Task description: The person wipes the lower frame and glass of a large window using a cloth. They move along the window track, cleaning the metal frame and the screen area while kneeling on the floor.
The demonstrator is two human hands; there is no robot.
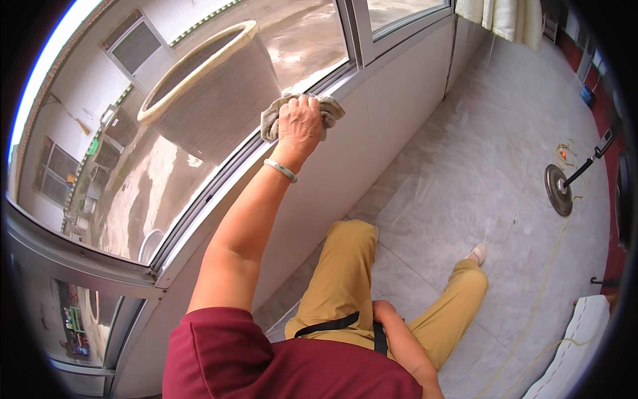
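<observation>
A crumpled grey-beige cloth [329, 112] is bunched under my left hand [300, 126], whose fingers are closed over it. The hand presses it onto the metal window sill [247, 154], close to the glass. That arm is stretched forward, with a pale bangle round the wrist. My right hand [383, 310] lies low against my yellow-brown trousers [352, 259], beside a black strap [380, 338]. Its fingers are mostly hidden, so I cannot make out how they are held.
Beyond the window glass stands a large pot with a pale rim [266, 73]. A beige curtain [505, 20] hangs at the top. On the tiled floor [452, 179] at right, a round metal base [558, 190] carries a black pole. A white padded item [571, 346] is at lower right.
</observation>
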